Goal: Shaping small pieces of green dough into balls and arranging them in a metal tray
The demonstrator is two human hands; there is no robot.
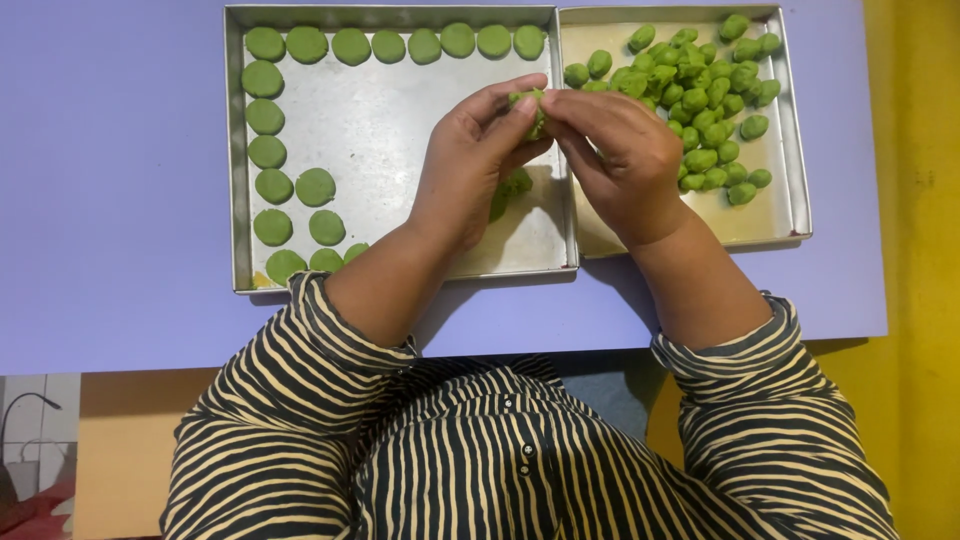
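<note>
My left hand (470,165) and my right hand (620,150) meet over the seam between two metal trays, both pinching one small green dough piece (532,110) between the fingertips. The left tray (400,130) carries several flattened green dough discs (266,118) in a row along its far edge and down its left side. The right tray (780,190) holds a heap of several rounded green dough lumps (700,95). Another green piece (515,185) lies on the left tray, partly hidden under my left hand.
Both trays rest side by side on a lilac table (110,180). The table's near edge runs just below the trays, with my striped sleeves (300,400) over it. A yellow surface (920,250) borders the table on the right.
</note>
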